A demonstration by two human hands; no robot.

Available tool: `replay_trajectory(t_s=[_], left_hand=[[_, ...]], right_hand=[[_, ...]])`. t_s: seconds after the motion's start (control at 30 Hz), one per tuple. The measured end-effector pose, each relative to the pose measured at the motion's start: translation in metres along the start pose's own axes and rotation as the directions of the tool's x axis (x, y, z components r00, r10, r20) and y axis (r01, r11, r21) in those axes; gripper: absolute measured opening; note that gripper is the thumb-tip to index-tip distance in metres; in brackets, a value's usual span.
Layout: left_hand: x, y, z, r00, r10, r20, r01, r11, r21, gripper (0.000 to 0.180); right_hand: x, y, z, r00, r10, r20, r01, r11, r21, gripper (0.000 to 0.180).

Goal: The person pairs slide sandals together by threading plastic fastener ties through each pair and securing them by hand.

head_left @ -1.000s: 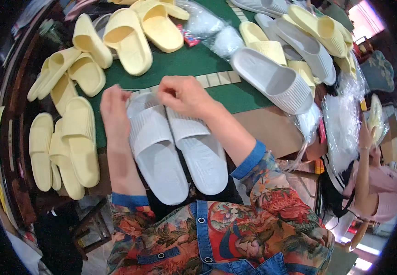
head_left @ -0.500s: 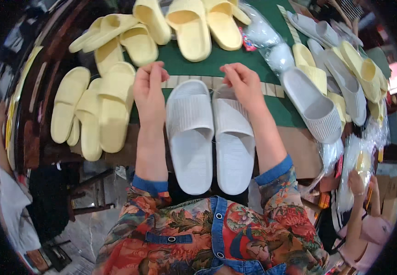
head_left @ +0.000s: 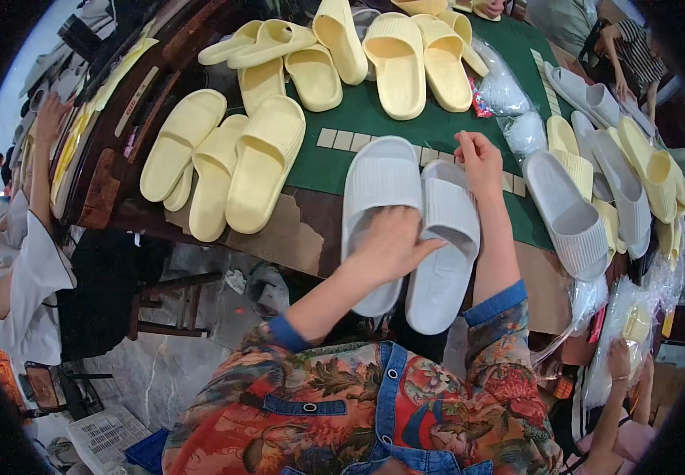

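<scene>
The left hand point(head_left: 394, 241) rests flat and open on the paired white slippers point(head_left: 445, 237), the right hand point(head_left: 478, 158) pinching their toe end, still unbagged on the desk point(head_left: 334, 158).

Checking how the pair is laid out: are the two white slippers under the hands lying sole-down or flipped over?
Sole-down. Both white slippers show ribbed straps and footbeds facing up; the left hand rests across them, the right hand at the toe end.

Bright even daylight, soft shadows; strong fisheye bending, black vignette at rim.
</scene>
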State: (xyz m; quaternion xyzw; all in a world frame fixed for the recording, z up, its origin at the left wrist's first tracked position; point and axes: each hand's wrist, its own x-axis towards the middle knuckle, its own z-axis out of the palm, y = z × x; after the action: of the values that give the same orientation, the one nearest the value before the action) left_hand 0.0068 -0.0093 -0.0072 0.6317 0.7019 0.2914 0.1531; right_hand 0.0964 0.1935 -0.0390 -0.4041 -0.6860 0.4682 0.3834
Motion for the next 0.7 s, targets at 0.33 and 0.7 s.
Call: replay_trajectory(t_s=[0.33,0.7], left_hand=[[0.019,-0.014,0.007,0.980,-0.162,-0.119,0.143,0.978,-0.153,0.033],[-0.050,-0.111,-0.192,0.618,-0.165,-0.768,0.358,0.929,0.089,0.031]], right_hand=[[0.012,0.018,-0.026,0.997,-0.016,-0.078,0.026,0.992,0.125,0.026],[0.003,0.007,-0.018,0.998,-0.037,-0.046,0.025,0.973,-0.230,0.026]])
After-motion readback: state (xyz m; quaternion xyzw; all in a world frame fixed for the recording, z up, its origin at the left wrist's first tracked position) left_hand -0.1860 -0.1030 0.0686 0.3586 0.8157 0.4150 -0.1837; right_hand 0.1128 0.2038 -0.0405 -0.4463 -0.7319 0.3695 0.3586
